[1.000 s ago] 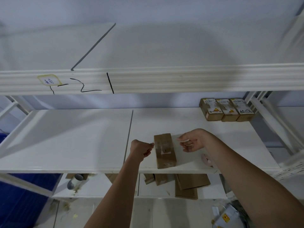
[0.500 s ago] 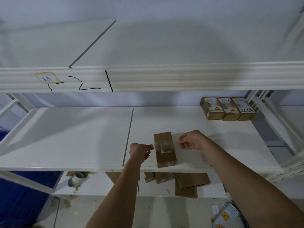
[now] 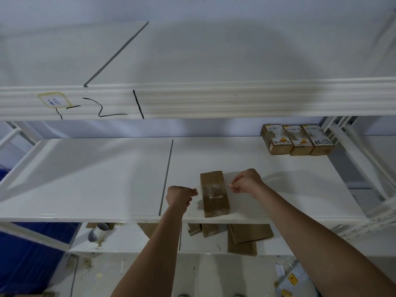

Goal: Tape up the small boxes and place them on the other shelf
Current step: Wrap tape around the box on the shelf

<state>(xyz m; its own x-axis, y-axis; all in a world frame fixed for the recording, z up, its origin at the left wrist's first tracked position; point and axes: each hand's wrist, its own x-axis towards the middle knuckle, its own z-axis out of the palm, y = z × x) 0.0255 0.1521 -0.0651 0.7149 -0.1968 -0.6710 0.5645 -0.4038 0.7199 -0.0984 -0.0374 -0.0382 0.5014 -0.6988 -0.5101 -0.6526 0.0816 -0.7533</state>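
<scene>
The small cardboard box (image 3: 214,193) lies flat near the front edge of the middle shelf (image 3: 85,179), just right of the seam between its two boards, where both hands can work it from either side. A strip of clear tape (image 3: 211,187) crosses its top. The left hand (image 3: 179,195) is curled, fingertips pinched on the strip's left end just beside the box; the right hand (image 3: 246,182) pinches the right end likewise. Holding both ends probably keeps the strip taut and centred for pressing down the sides. Three labelled boxes (image 3: 296,139) stand side by side at the far right corner. Flattened cardboard (image 3: 246,236) lies on the lower shelf.
</scene>
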